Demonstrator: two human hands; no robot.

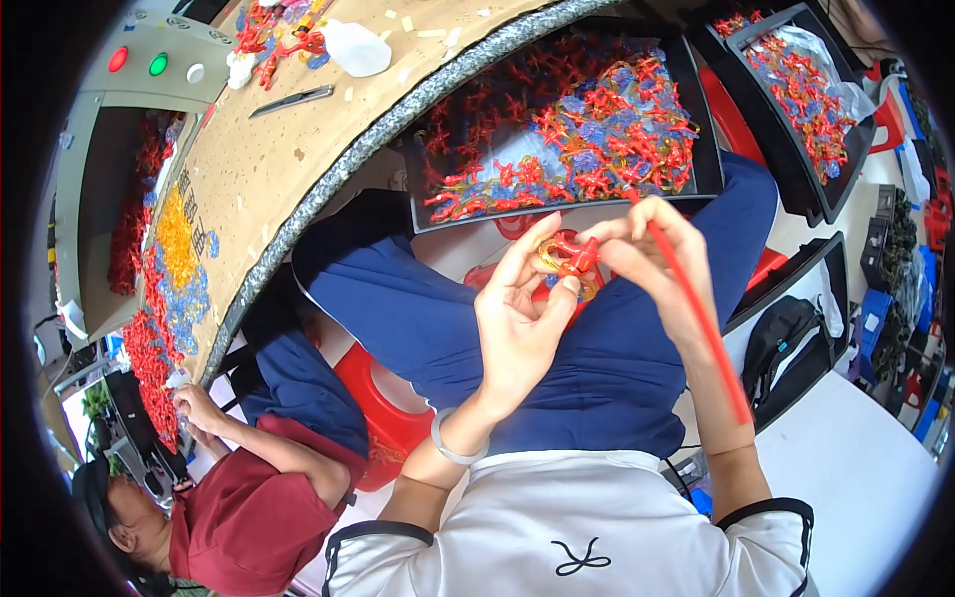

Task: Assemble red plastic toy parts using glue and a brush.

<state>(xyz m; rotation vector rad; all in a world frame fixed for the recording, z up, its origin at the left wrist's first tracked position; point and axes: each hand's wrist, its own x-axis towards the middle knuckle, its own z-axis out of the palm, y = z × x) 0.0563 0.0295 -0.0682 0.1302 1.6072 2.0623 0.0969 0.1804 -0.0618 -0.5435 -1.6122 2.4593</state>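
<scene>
My left hand [521, 323] holds a small shiny red and yellow plastic piece [573, 255] between thumb and fingers, above my lap. Its red part looks like a little figure, with a translucent yellow loop at its side. A long, thin red stick [701, 313] lies in my right hand [665, 254], running back along the forearm. What its far tip is cannot be made out. The right thumb and fingertips reach the red part of the piece. Just beyond both hands stands a black tray [567, 211] of similar red, blue and yellow pieces.
Another black tray [831, 199] of such pieces stands at the far right. On the brown worktable [288, 159] lie a knife [290, 101], a white lump [356, 50] and heaps of red [149, 358], yellow [177, 239] and blue parts. A co-worker in maroon [259, 507] sits at left.
</scene>
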